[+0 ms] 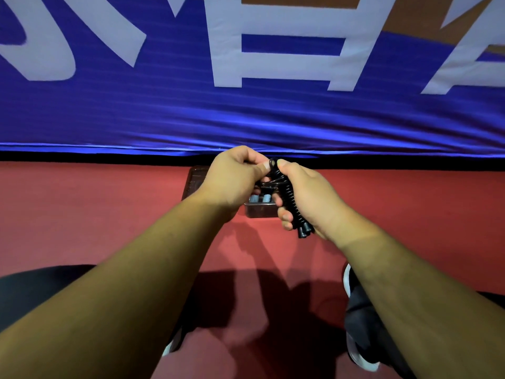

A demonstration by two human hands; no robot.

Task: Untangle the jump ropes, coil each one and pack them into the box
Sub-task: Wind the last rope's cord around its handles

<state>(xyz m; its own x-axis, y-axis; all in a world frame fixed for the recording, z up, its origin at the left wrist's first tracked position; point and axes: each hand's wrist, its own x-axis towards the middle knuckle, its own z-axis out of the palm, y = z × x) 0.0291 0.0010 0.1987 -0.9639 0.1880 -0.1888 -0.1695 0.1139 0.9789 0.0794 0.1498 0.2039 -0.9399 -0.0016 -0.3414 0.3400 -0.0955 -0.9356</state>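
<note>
A black jump rope [288,199] is bundled in a tight coil, its handle ends sticking out below my right hand [308,198], which grips the bundle. My left hand [232,177] pinches the rope's upper end beside the right thumb. Both hands hover above a dark open box [259,210] on the red floor. Inside the box lie light blue ribbed handles [259,198] of another rope. Most of the box is hidden behind my hands.
A blue banner [246,113] with large white characters hangs right behind the box, its lower edge near the floor. Red floor [95,214] spreads to both sides. My legs and shoes [363,318] are at the bottom of the view.
</note>
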